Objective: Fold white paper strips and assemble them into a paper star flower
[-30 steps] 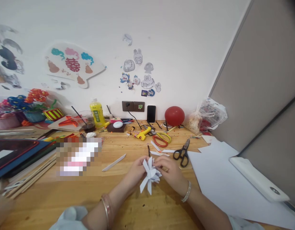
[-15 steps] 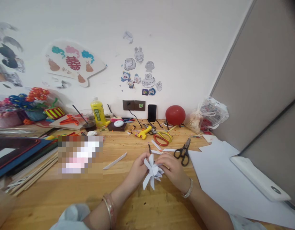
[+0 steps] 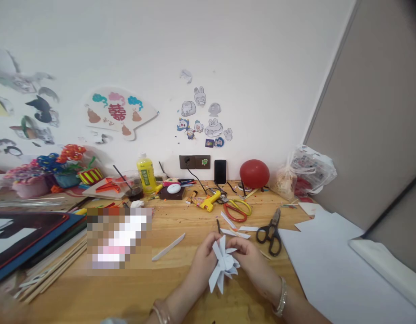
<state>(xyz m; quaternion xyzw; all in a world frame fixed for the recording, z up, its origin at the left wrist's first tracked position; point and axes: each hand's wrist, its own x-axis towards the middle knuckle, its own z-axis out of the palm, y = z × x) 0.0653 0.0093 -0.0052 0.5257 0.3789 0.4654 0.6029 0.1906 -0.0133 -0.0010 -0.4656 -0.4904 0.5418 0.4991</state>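
Note:
Between my two hands is a white folded-paper flower (image 3: 225, 263) with pointed strips spreading out on several sides. My left hand (image 3: 205, 258) grips it from the left, its fingertips partly hidden behind the paper. On the other side my right hand (image 3: 250, 256) pinches the petals near the upper right. A dark thin stem end (image 3: 218, 225) pokes up behind the flower; whether it is joined to it I cannot tell. Loose white paper strips (image 3: 239, 228) lie just beyond my hands, and one more strip (image 3: 169, 246) rests to the left.
Black scissors (image 3: 270, 234) lie right of my hands, beside large white paper sheets (image 3: 329, 265). Farther back are red-and-yellow-handled scissors (image 3: 236, 211), a yellow glue gun (image 3: 209, 201), a red balloon (image 3: 254, 173), a phone (image 3: 220, 172) and a yellow bottle (image 3: 146, 174). Wooden sticks (image 3: 59, 270) lie left.
The view has tilted up and shifted slightly left, so everything sits lower and farther right. My right fingers have shifted a little on the paper flower; both hands still hold it.

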